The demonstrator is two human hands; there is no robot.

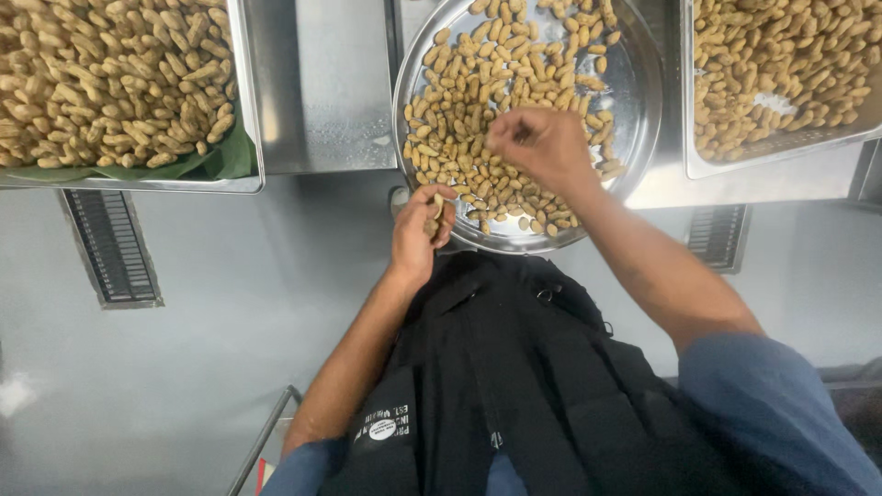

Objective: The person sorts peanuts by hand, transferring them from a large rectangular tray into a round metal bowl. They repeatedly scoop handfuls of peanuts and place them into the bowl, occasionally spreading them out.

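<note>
Two hands at frame centre. We see the left hand (421, 231) at the near rim of the round steel tray (634, 110), fingers curled around a few peanuts (433, 219). The right hand (542, 147) hovers over the loose peanuts in the tray (459, 101), fingertips pinched together; what it grips we cannot tell. Upper left, a rectangular pan (246, 110) heaped with peanuts; upper right, another pan (781, 152).

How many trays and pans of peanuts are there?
3. A rectangular tray lined with a green leaf at the left, a round metal pan in the middle under the hands, and another rectangular tray at the right. More may lie outside the picture.
</note>
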